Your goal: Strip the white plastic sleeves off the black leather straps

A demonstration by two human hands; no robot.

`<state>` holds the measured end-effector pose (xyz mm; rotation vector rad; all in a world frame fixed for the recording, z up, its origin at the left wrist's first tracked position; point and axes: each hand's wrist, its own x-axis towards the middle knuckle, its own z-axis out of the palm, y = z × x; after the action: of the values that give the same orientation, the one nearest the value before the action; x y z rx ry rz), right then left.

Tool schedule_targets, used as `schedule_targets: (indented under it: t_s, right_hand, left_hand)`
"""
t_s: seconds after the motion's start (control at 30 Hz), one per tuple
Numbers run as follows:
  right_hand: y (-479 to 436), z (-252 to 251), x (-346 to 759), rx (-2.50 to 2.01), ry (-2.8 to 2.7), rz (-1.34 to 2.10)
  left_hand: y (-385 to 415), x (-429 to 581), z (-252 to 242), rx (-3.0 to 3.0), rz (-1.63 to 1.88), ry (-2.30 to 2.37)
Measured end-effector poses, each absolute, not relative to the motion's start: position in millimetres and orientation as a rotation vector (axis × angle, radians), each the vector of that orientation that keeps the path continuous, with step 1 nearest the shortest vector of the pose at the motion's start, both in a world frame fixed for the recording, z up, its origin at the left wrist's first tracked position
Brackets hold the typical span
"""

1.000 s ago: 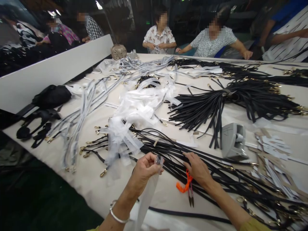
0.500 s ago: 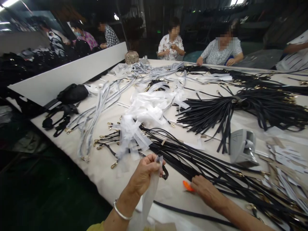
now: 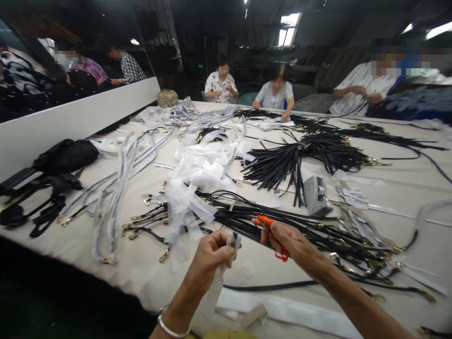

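My left hand (image 3: 217,249) is closed on the end of a black strap (image 3: 234,239) inside a translucent plastic sleeve (image 3: 214,289) that hangs down below the fingers. To its right, above the table, my right hand (image 3: 282,238) grips small orange thread snips (image 3: 264,220), their orange loop showing beneath the fingers; the blades are hard to make out. A bundle of long black straps (image 3: 243,221) with gold clasps lies just beyond both hands. Beyond the left hand is a heap of white plastic strips (image 3: 203,169).
A grey tape dispenser (image 3: 315,195) stands at right, near a tied bunch of black straps (image 3: 275,165). Grey-wrapped straps (image 3: 122,188) and a black bag (image 3: 67,155) lie at left by a white board (image 3: 88,113). Several people sit around the far side.
My right hand has picked up the orange snips from the table and raised them toward the left hand. The left hand keeps its grip. The view has turned right.
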<state>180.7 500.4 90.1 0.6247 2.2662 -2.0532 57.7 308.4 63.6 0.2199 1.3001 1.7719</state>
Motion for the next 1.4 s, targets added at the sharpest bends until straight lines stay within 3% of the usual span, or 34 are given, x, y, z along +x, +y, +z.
schedule_targets:
  t_s: [0.33,0.53,1.1,1.4]
  right_hand:
    - [430.1,104.7,184.6,0.876,2.351,-2.151]
    - [405.1,108.2,182.1,0.853,2.635,-1.981]
    - [397.7,115.9,186.3,0.913,2.747,-1.716]
    - [398.1,110.2,181.8,0.913,2.676,-1.879]
  left_hand:
    - [281.3,40.6,70.5,0.393,1.666,1.268]
    - [275.9,34.0,72.7,0.387,1.611,1.128]
    - [275.9,23.5,62.7,0.413,1.489,1.086]
    - [277.5,24.8,63.5,0.387,1.483,1.077]
